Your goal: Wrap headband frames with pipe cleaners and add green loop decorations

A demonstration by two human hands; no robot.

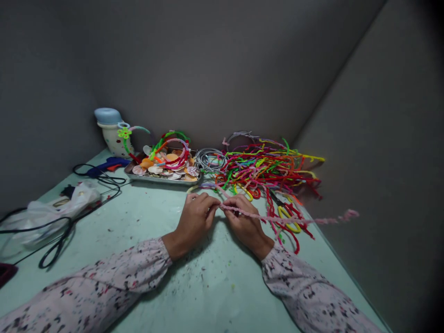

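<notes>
In left hand [192, 221] and right hand [244, 227], pinched at fingertips: pink stem [326, 221], above table [156, 217], long end over scissors [294, 227]. Likely faults: snagging on scissors or nearby pile [267, 169], from overhang; slipping free, from so slim a pinch.

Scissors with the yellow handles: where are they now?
In the head view, the scissors lie to the right of the right hand, among fuzzy stems.

Scissors [293, 226] and tangled pipe cleaners [274, 171] block the right; the near tabletop [197, 286] lies open.
</notes>
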